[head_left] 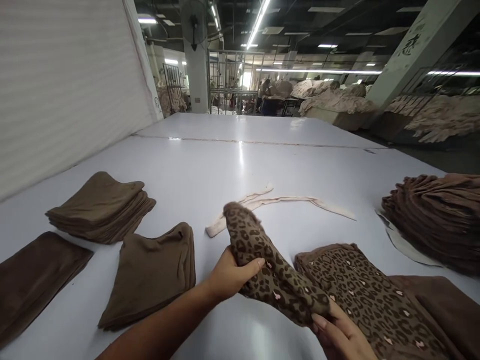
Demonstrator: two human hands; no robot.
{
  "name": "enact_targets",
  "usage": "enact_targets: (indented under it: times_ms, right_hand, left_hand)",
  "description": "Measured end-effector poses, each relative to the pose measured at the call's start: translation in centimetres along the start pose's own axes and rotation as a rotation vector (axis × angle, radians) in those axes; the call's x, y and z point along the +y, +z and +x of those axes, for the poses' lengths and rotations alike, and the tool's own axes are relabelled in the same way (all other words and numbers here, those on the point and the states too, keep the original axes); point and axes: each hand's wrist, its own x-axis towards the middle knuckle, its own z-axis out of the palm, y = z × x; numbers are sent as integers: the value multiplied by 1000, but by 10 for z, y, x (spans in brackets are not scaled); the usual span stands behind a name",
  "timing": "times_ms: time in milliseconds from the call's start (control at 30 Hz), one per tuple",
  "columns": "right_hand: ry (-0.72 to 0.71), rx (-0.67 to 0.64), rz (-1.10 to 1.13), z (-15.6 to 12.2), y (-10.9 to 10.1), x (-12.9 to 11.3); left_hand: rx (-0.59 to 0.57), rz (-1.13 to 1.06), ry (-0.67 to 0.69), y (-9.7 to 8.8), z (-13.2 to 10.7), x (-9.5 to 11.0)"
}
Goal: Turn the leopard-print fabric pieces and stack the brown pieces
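Note:
A brown leopard-print fabric piece (275, 267) with small pink spots is held up above the white table, folded over lengthwise. My left hand (232, 272) grips it near its upper left end, thumb lying on top. At its lower right end, my right hand (337, 327) pinches the edge between thumb and fingers. Just to the right lies a stack of matching leopard-print pieces (360, 290), partly behind my right hand. Beyond the held piece, a pale pink fabric strip (292, 200) lies loosely bent on the table.
Stacks of plain brown fabric (157, 272) and more folded brown pieces (101, 205) lie to the left, with a darker brown pile (33, 270) at the edge. A tall dark brown heap (431, 215) stands at right. White sheeting (71, 75) hangs along the left side.

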Motion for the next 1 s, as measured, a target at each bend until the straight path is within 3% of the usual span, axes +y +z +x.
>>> enact_targets:
  times_ms: [133, 167, 267, 300, 333, 367, 467, 667, 833, 1000]
  right_hand:
    - [110, -149, -37, 21, 11, 40]
    - [136, -172, -66, 25, 13, 49]
    - [152, -202, -114, 34, 14, 66]
    - [150, -207, -113, 35, 13, 68]
    - [148, -207, -108, 36, 13, 69]
    - [143, -210, -104, 36, 12, 68]
    - [128, -213, -94, 35, 11, 66]
    - [143, -195, -26, 26, 13, 66]
    - [93, -129, 3, 17, 20, 55]
    - [64, -133, -111, 18, 17, 50]
  left_hand:
    - [-25, 462, -178, -35, 2, -15]
    - [16, 557, -178, -40, 1, -20]
    - [328, 953, 49, -39, -6, -27]
    - [383, 1077, 140, -34, -9, -26]
    - [365, 1153, 198, -29, -11, -25]
    - [276, 1172, 205, -23, -12, -24]
    - [-30, 1045, 36, -8, -12, -33]
    - [-231, 491, -392, -10, 1, -74]
    - [-288, 352, -458, -10, 6, -76]
    - [-258, 354, -392, -6, 2, -73]
